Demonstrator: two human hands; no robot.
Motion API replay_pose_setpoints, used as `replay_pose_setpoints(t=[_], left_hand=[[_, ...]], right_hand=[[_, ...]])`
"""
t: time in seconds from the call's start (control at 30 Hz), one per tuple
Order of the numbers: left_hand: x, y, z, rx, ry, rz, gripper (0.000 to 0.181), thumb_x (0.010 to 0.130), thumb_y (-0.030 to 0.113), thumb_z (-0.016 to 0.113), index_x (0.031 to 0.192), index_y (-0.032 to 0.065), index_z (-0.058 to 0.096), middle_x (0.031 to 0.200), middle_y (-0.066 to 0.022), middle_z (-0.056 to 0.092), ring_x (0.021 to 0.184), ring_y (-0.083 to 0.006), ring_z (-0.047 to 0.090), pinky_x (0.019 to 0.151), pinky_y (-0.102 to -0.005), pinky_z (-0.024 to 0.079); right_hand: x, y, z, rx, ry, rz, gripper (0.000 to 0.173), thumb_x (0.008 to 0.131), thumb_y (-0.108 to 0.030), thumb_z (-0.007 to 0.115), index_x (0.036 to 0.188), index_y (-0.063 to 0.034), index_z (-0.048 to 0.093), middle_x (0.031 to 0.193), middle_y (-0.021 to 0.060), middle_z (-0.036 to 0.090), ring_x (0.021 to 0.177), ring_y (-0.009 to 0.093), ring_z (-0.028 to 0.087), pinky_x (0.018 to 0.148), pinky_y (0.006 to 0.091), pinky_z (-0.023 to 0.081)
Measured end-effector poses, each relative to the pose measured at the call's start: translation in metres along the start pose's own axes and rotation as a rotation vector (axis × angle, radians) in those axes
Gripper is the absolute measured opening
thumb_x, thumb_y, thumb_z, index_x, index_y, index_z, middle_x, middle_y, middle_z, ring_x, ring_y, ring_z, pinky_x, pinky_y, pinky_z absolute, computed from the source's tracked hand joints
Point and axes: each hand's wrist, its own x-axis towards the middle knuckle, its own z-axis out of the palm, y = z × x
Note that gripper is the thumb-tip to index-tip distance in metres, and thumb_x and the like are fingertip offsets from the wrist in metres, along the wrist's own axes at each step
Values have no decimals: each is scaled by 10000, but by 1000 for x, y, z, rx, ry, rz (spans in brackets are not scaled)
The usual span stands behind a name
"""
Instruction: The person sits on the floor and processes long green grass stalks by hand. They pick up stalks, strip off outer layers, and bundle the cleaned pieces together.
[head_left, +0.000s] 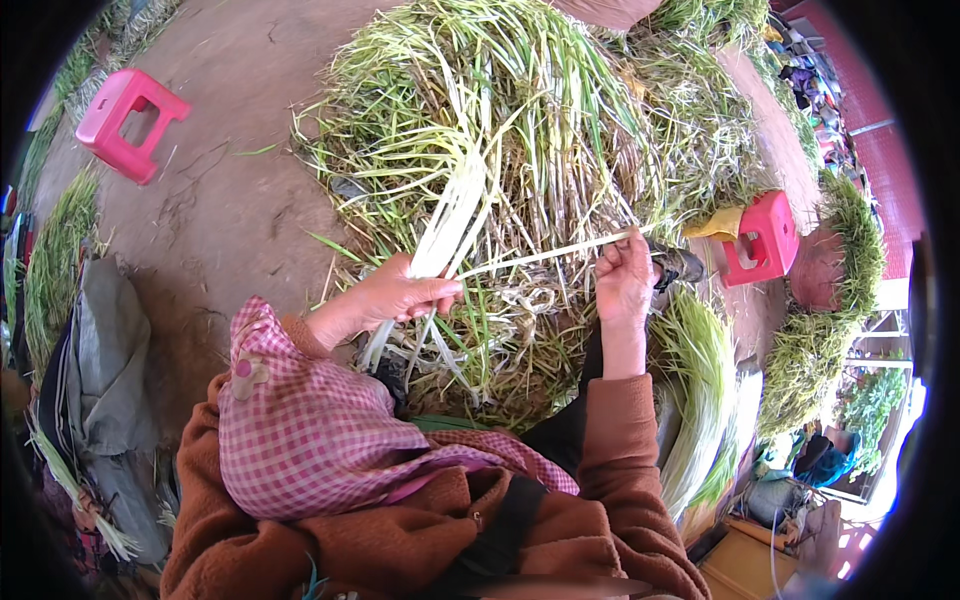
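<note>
My left hand (405, 296) is closed around a bundle of pale, long-stalked leafy plants (459, 202), their green-yellow tops fanned out away from me. A single pale stalk (547, 255) runs from beside that bundle to my right hand (626, 274), whose fingertips pinch its far end. Just beyond both hands lies a large heap of green and brown stalks (540, 127), with loose pale peelings (532, 304) on the near side. To the right of my right forearm rests a sheaf of long pale stalks (694, 397) with green leaves.
A pink plastic stool (131, 124) stands at the upper left on bare earth. A red-pink stool (763, 238) with a yellow cloth (716, 225) beside it is at the right. Grey sheeting (112, 360) lies at left; more plant heaps (810, 367) line the right.
</note>
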Motion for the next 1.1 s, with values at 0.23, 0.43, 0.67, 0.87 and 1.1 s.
replay_pose_setpoints(t=[0.23,0.43,0.67,0.87,1.1], left_hand=[[-10,13,-18,13,37,43,277,865,221,633,989,-23,592,689,5,588,475,0,412,367,-134,284],[-13,19,-17,1,31,72,236,868,214,633,969,4,600,679,28,569,482,2,413,369,-130,284],[-14,25,-11,35,27,73,227,868,208,635,966,6,596,689,24,571,487,1,420,372,-130,284],[-8,39,-12,-117,110,324,232,894,229,604,981,14,594,702,18,573,477,0,421,352,-118,313],[1,87,-22,-539,124,705,237,898,240,602,1003,36,543,758,14,531,526,-15,421,373,-121,324]], right_hand=[[4,-35,-29,61,75,6,110,884,-190,612,921,-93,577,784,-16,576,589,73,440,458,184,315],[-5,-44,-33,161,39,41,101,883,-172,607,919,-87,565,824,17,605,589,73,464,439,185,329],[-24,-65,-30,77,34,-58,53,908,-122,563,861,-134,544,550,-72,319,434,40,234,363,193,187],[-44,-53,-35,-439,10,-179,202,904,-240,594,749,-113,573,656,-15,575,466,41,466,370,171,308],[-81,-21,-31,-982,-161,118,450,910,-442,534,873,-12,661,717,36,629,561,61,514,498,186,407]])
